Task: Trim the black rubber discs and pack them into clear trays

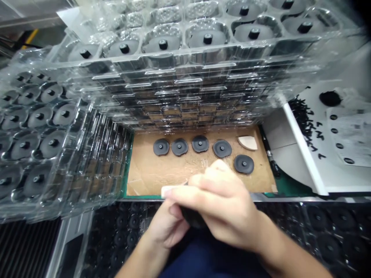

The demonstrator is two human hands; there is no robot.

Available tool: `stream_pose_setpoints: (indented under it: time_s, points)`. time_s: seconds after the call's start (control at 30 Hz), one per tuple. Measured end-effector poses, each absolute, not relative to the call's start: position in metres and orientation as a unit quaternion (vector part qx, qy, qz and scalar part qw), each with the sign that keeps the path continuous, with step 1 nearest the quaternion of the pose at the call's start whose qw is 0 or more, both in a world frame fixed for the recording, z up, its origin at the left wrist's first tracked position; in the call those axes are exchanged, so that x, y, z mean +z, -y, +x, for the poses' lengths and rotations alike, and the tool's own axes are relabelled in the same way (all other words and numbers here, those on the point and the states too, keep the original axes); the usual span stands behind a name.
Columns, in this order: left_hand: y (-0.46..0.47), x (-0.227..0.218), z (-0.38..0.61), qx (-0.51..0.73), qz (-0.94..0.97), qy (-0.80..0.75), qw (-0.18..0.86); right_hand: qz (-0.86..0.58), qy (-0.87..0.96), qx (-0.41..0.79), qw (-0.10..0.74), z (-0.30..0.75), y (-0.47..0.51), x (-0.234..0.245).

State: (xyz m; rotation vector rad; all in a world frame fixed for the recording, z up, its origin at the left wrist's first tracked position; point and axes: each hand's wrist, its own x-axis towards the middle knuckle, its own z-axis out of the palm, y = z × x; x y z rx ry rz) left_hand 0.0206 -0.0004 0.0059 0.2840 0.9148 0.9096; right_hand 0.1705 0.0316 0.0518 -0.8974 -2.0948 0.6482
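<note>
Your right hand [220, 208] sits at bottom centre of the frame, fingers [203, 189] curled closed over the top of a dark rubber part [193, 217]. Your left hand [166, 226] is cupped just under it, narrow and closed in from the lower left. The part lies between your two palms, touching both, and most of it is hidden, so you can't tell its exact shape from here. A small white strip [167, 191] shows at the tips of your right fingers, though what it is stays unclear.

Just above your hands, a cardboard sheet [199, 172] on a green mat [285, 189] carries five black rubber discs [200, 143] in a loose row, with a pale wedge-shaped piece [247, 143] at its right end. Stacked clear plastic trays [203, 88] filled with similar studded discs rise across the top and left of the frame. More dark trays [327, 239] lie along the bottom edge, and small black pieces [301, 119] are scattered on a white panel [333, 170] at the right
</note>
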Motion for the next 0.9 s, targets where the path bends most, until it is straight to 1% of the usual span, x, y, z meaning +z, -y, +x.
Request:
stream_pose_setpoints:
  time_s: [0.03, 0.1, 0.13, 0.2, 0.23, 0.3, 0.4, 0.47, 0.57, 0.63, 0.7, 0.77, 0.83, 0.87, 0.9]
  points:
    - [-0.002, 0.008, 0.02, 0.432, 0.129, -0.42, 0.788, -0.373, 0.804, 0.275, 0.372, 0.172, -0.031, 0.052]
    - [-0.004, 0.011, 0.015, 0.449, 0.121, -0.402, 0.789, -0.434, 0.76, 0.355, 0.327, 0.181, -0.025, 0.052]
    - [-0.005, 0.012, 0.013, 0.455, 0.116, -0.392, 0.791, -0.435, 0.737, 0.421, 0.3, 0.187, -0.021, 0.05]
    - [-0.005, 0.015, 0.009, 0.462, 0.109, -0.374, 0.797, -0.377, 0.685, 0.571, 0.249, 0.197, -0.011, 0.044]
    - [-0.005, 0.016, 0.009, 0.464, 0.106, -0.366, 0.799, -0.347, 0.655, 0.628, 0.237, 0.201, -0.006, 0.039]
    - [-0.006, 0.019, 0.009, 0.468, 0.1, -0.361, 0.801, -0.36, 0.599, 0.669, 0.252, 0.206, 0.003, 0.028]
    - [-0.009, 0.022, 0.012, 0.463, 0.093, -0.364, 0.803, -0.499, 0.534, 0.602, 0.32, 0.206, 0.008, 0.018]
    - [-0.009, 0.023, 0.014, 0.459, 0.093, -0.362, 0.806, -0.552, 0.522, 0.539, 0.363, 0.203, 0.006, 0.021]
    - [-0.007, 0.02, 0.016, 0.463, 0.101, -0.361, 0.803, -0.561, 0.578, 0.418, 0.42, 0.191, -0.003, 0.036]
    - [-0.005, 0.015, 0.016, 0.472, 0.118, -0.359, 0.797, -0.51, 0.661, 0.33, 0.44, 0.177, -0.009, 0.045]
    - [-0.004, 0.01, 0.013, 0.475, 0.132, -0.362, 0.791, -0.437, 0.735, 0.29, 0.429, 0.164, -0.013, 0.051]
    - [-0.004, 0.007, 0.01, 0.479, 0.123, -0.385, 0.779, -0.388, 0.773, 0.33, 0.379, 0.154, -0.017, 0.052]
    - [-0.003, 0.007, 0.009, 0.487, 0.101, -0.408, 0.766, -0.38, 0.778, 0.38, 0.326, 0.15, -0.021, 0.052]
    - [-0.003, 0.008, 0.01, 0.486, 0.094, -0.409, 0.766, -0.389, 0.777, 0.376, 0.322, 0.148, -0.023, 0.051]
    - [-0.003, 0.009, 0.012, 0.483, 0.092, -0.402, 0.773, -0.406, 0.774, 0.349, 0.337, 0.147, -0.025, 0.051]
